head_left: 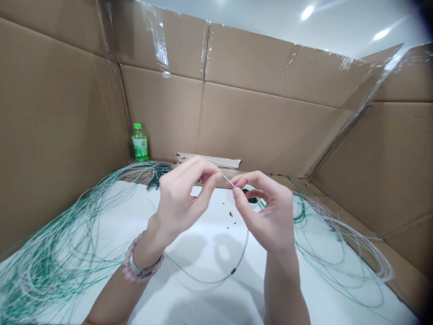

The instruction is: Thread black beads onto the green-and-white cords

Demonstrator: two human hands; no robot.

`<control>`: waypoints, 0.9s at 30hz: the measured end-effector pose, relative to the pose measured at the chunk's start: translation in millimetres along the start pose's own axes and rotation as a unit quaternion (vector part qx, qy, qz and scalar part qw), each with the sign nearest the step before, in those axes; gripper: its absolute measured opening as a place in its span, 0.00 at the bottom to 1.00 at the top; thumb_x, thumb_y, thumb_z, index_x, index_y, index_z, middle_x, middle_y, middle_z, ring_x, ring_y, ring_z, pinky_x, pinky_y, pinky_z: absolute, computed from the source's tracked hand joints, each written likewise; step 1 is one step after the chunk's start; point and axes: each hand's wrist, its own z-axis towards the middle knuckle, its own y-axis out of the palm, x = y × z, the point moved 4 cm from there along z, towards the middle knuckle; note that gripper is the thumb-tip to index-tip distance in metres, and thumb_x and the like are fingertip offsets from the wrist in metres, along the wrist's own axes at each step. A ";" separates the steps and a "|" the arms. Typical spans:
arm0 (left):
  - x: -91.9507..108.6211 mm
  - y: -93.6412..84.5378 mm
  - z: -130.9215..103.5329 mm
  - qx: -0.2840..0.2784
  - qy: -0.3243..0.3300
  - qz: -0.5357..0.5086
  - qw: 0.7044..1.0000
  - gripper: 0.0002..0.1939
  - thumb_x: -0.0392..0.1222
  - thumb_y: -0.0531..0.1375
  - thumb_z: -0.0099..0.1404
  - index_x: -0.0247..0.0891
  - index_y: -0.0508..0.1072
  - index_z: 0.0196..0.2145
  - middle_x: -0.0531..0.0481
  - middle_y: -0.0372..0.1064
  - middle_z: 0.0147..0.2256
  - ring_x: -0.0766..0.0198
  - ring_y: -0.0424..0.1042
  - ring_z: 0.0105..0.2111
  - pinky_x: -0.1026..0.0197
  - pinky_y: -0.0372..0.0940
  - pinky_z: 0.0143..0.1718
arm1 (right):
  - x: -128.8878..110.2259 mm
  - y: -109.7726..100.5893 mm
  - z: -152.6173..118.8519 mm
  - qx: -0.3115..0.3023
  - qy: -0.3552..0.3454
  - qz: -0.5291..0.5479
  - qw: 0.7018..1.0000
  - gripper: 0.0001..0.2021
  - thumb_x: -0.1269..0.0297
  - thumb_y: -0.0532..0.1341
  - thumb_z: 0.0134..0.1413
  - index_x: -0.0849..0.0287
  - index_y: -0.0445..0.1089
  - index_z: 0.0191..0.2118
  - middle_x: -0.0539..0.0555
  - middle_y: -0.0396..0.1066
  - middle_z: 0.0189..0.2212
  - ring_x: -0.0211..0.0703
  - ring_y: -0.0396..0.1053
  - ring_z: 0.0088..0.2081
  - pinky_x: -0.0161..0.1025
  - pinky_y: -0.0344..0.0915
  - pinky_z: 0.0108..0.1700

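Note:
My left hand (186,198) and my right hand (269,210) are raised over a white work surface (203,307). Thumb and fingertips of each are closed on a thin green-and-white wire (229,181), which spans the short gap between them. Below, a grey-white length of wire (199,280) curves between the two wrists, with a small black sleeve (233,271) on it. Partly behind my right hand is a white bowl (254,206) holding small black pieces (252,199). Several black bits (231,214) lie loose beside it.
A large tangle of green and white wires (50,257) covers the left side, with black ends (157,174) at the back. More coiled wires (355,253) lie right. A green-capped bottle (140,143) stands back left. Cardboard walls (264,122) enclose the surface; a pale strip (209,160) lies behind.

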 end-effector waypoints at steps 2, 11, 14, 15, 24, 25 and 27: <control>-3.7 -1.4 1.2 0.011 0.003 0.016 1.000 0.07 0.31 0.59 0.62 0.37 0.69 0.26 0.54 0.67 0.22 0.72 0.64 0.22 0.68 0.62 0.24 | 2.4 -0.8 1.3 -0.020 0.016 -0.001 1.000 0.04 0.74 0.61 0.47 0.58 0.68 0.26 0.47 0.75 0.27 0.33 0.73 0.30 0.27 0.67 0.27; -9.2 0.0 0.0 -0.013 -0.017 0.008 1.000 0.06 0.32 0.60 0.62 0.36 0.69 0.27 0.54 0.68 0.23 0.73 0.65 0.22 0.69 0.61 0.24 | 19.2 -5.7 7.4 -0.101 0.060 0.068 0.991 0.06 0.65 0.61 0.55 0.57 0.75 0.38 0.50 0.78 0.32 0.36 0.76 0.33 0.30 0.70 0.29; -9.0 1.8 -0.3 -0.010 -0.017 -0.001 1.000 0.07 0.32 0.60 0.61 0.35 0.69 0.26 0.55 0.67 0.22 0.73 0.64 0.22 0.70 0.61 0.24 | 17.8 -0.8 6.8 -0.118 0.061 0.058 0.989 0.05 0.65 0.63 0.54 0.58 0.75 0.31 0.49 0.77 0.28 0.35 0.75 0.30 0.30 0.70 0.31; -9.5 2.8 -0.7 -0.008 -0.017 -0.002 1.000 0.07 0.32 0.60 0.61 0.36 0.69 0.26 0.55 0.67 0.22 0.73 0.64 0.22 0.70 0.61 0.24 | 17.5 0.7 6.6 -0.130 0.063 0.053 0.988 0.06 0.66 0.62 0.54 0.58 0.75 0.28 0.49 0.77 0.26 0.35 0.74 0.29 0.31 0.70 0.31; -21.2 20.5 -6.7 -0.049 -0.039 -0.014 0.998 0.06 0.32 0.59 0.62 0.35 0.69 0.27 0.54 0.68 0.24 0.73 0.65 0.23 0.70 0.62 0.26 | 30.4 -9.8 7.5 -0.233 0.110 0.009 0.966 0.09 0.65 0.61 0.56 0.58 0.75 0.27 0.49 0.77 0.25 0.34 0.73 0.28 0.31 0.68 0.31; -21.1 24.1 -7.5 -0.070 -0.050 -0.019 0.996 0.06 0.32 0.59 0.63 0.35 0.69 0.27 0.55 0.68 0.24 0.73 0.65 0.23 0.70 0.62 0.26 | 31.9 -10.5 7.7 -0.237 0.113 0.008 0.965 0.08 0.64 0.61 0.56 0.58 0.76 0.29 0.49 0.77 0.27 0.35 0.73 0.30 0.32 0.69 0.31; -19.9 31.7 -9.5 -0.111 -0.078 -0.043 0.990 0.07 0.33 0.59 0.64 0.35 0.70 0.27 0.55 0.68 0.24 0.74 0.65 0.24 0.71 0.61 0.27 | 34.5 -11.2 9.5 -0.217 0.117 0.019 0.969 0.08 0.63 0.60 0.56 0.57 0.77 0.33 0.50 0.78 0.31 0.37 0.74 0.33 0.33 0.70 0.34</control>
